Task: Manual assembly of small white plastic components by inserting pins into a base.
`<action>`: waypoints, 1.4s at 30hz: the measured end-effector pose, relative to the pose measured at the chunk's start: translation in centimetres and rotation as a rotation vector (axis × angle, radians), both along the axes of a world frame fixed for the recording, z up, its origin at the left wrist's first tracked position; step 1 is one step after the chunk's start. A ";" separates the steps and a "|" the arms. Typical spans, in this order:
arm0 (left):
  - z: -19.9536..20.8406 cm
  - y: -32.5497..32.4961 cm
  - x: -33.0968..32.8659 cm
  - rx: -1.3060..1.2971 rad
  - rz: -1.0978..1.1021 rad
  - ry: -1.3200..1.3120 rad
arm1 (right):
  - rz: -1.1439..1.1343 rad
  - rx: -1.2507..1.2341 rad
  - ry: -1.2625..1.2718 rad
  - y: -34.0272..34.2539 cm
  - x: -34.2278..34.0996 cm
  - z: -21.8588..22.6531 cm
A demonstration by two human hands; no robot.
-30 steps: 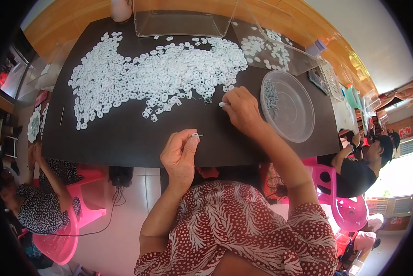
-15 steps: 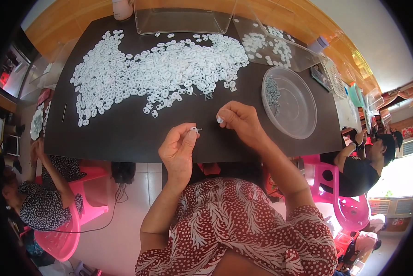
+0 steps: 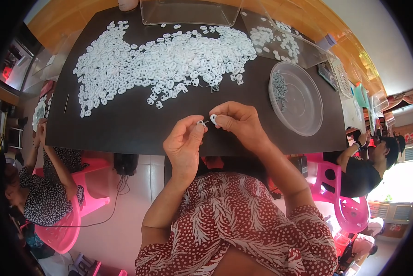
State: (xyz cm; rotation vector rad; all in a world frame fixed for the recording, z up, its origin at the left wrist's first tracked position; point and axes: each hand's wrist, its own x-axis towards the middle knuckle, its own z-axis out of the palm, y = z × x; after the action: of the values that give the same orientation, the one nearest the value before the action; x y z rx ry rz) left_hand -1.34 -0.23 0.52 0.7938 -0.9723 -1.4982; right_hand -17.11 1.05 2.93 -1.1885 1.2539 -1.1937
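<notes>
- White oval pieces (image 3: pixel 183 60) lie in one broad heap over the dark surface (image 3: pixel 123 124), reaching from its left side past its middle, with strays along the heap's near edge.
- Clear box (image 3: pixel 188 13) at the far edge of the surface, beyond the heap.
- Second clear box (image 3: pixel 318 55) at the far right; more white pieces show in it or through its wall, I cannot tell which.
- Round clear container (image 3: pixel 307 101), shallow, sits well to the right of the heap, with grey screws (image 3: pixel 279 92) gathered along its left side.
- My left grip (image 3: pixel 182 142) is over the near part of the surface, thumb and forefinger pinched on a small white left-hand piece (image 3: pixel 200 123).
- My right grip (image 3: pixel 243 122) is just beside it, likewise pinched, on a white right-hand piece (image 3: pixel 213 119).
- Small screw cluster (image 3: pixel 215 88) on the surface, near the heap's right end.
- One screw (image 3: pixel 206 121) pokes from the left-hand piece toward my right fingertips; whether it touches the right-hand piece, I cannot tell.
</notes>
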 end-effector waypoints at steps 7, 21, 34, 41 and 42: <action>0.5 0.5 0.1 0.097 -0.036 -0.034 | -0.081 0.050 -0.054 0.1 0.5 0.2; 0.4 0.7 0.1 0.118 -0.028 -0.021 | -0.108 -0.020 -0.008 0.1 1.5 0.0; 0.2 1.0 -0.4 0.049 0.018 -0.001 | -0.147 -0.190 0.210 0.8 2.7 -0.5; -0.2 1.1 -0.2 0.028 -0.027 0.018 | -0.102 -0.266 0.376 1.1 2.6 -0.3; -0.3 1.0 -0.2 0.038 -0.026 0.028 | -0.106 -0.267 0.392 1.1 2.7 -0.4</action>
State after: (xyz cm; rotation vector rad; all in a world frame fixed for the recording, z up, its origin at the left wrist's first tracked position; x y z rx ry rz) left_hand -1.57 0.79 0.26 0.7876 -0.9392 -1.5501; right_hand -14.43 2.16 2.58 -1.6280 1.4917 -1.2743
